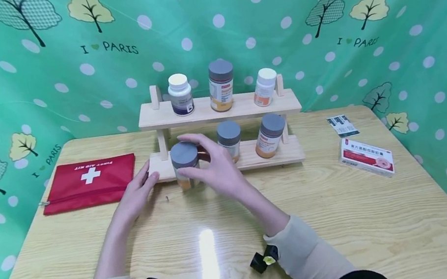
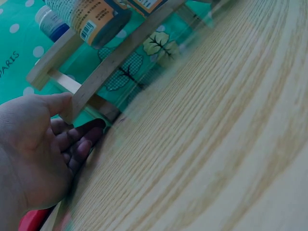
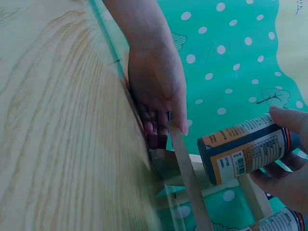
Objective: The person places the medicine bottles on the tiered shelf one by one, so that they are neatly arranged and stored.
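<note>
My right hand point(image 1: 222, 172) grips a grey-lidded supplement bottle point(image 1: 184, 154) by its upper part, thumb on the near side and fingers around the back. In the right wrist view the bottle point(image 3: 243, 149) shows an orange and dark label with a barcode, its base close over the lower board's front edge. My left hand point(image 1: 139, 190) holds the left end of the two-tier wooden rack point(image 1: 274, 159). There, in the left wrist view, the thumb of the left hand point(image 2: 29, 149) lies on the board's end, with fingers beneath. Two more grey-lidded bottles point(image 1: 266, 139) stand on the lower tier.
On the upper tier stand a white-capped bottle point(image 1: 180, 94), a larger grey-lidded bottle point(image 1: 221, 85) and another white-capped bottle point(image 1: 265, 87). A red first aid pouch point(image 1: 87, 183) lies left of the rack. A medicine box point(image 1: 366, 157) and a printed card point(image 1: 342, 126) lie on the right.
</note>
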Tool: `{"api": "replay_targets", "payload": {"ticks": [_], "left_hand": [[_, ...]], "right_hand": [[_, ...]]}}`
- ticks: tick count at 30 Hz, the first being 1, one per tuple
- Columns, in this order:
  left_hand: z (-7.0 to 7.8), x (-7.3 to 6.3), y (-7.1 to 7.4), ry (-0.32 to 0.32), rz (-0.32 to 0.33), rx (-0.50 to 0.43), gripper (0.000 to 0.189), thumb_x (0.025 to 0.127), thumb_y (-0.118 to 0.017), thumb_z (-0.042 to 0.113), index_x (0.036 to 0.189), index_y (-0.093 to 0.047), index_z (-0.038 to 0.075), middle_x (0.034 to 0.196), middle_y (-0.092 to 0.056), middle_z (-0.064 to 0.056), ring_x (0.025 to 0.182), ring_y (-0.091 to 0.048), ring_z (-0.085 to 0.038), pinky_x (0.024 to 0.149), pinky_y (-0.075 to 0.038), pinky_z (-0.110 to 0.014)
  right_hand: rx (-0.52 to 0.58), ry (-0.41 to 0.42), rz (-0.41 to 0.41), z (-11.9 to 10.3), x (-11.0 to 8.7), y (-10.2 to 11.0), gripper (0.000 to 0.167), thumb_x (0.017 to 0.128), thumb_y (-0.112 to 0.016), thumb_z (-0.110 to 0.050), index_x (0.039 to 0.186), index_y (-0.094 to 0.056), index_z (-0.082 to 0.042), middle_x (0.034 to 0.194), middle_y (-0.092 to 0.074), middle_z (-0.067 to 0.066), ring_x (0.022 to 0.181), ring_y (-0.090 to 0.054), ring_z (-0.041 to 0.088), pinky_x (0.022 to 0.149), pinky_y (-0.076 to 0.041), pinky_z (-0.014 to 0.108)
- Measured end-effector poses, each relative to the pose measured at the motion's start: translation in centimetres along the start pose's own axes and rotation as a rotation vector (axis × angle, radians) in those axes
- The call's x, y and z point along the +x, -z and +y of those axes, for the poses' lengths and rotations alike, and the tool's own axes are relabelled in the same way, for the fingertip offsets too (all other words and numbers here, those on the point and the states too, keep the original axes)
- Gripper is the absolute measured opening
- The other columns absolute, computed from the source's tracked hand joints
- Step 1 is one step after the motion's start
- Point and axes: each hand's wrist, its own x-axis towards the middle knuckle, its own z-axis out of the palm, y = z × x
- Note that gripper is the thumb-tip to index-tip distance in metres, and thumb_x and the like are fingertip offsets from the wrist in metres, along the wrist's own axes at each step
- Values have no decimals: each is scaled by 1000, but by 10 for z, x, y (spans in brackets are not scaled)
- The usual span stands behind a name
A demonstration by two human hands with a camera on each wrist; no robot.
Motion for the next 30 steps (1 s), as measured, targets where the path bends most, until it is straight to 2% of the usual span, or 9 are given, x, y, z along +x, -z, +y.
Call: {"api": "replay_targets", "payload": {"ticks": [7,16,25,30], "left_hand": [[-1,2,-2,8,-6,-3,79,106,-44,56,167,-5,24,175,-10,-14,162,-10,-39,129,-18,-60],[2,1,-5,-4,0,-3,78,106,-44,55,167,-7,24,174,-12,-14,161,-13,-38,129,-18,-60],[1,1,-2,4,1,-1,78,106,-44,56,167,-6,24,175,-11,-13,162,-12,-38,129,-17,-61],[0,0,0,13,4,1,79,106,-44,57,167,-5,24,175,-10,-14,162,-11,-39,129,-16,-61]], "right_hand": [[26,-13,87,-4,11,-7,62,90,-80,-14,146,-54,-23,138,-64,2,122,-65,18,107,-55,33],[26,-40,170,3,22,-12,62,90,-80,-13,146,-54,-22,139,-63,4,121,-65,19,106,-54,35],[31,-47,187,14,27,-16,63,91,-78,-10,148,-53,-21,142,-62,8,125,-64,23,109,-53,41],[29,-49,165,19,30,-17,63,93,-76,-10,150,-50,-21,146,-58,7,131,-61,23,113,-50,42]]}}
